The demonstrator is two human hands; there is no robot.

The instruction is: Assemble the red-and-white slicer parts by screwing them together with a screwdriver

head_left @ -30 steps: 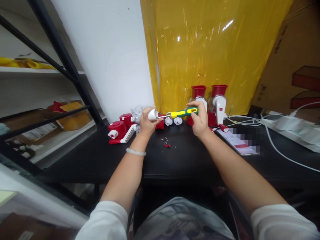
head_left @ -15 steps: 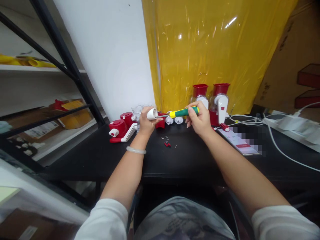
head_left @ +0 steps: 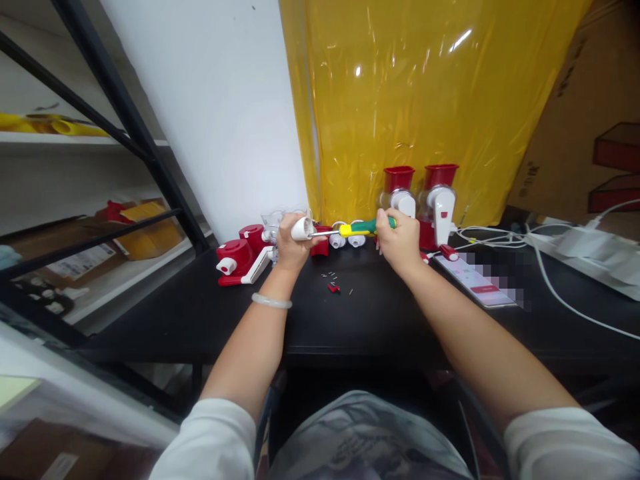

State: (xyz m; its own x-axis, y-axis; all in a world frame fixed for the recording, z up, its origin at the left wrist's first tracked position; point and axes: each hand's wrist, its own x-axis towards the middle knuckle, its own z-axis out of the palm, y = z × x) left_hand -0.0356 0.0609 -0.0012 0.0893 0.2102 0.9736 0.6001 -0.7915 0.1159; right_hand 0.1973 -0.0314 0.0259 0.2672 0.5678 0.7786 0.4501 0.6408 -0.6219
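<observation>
Rolled since the earlier frame, the screwdriver shows more yellow along its green handle. The right hand pinches that handle; the left hand has its fingers curled round a white part, its open end toward three o'clock, meeting the shaft. Small metal pieces lie at five o'clock on the desk.

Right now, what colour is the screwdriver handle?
Green and yellow; the head view shows the handle best.
</observation>
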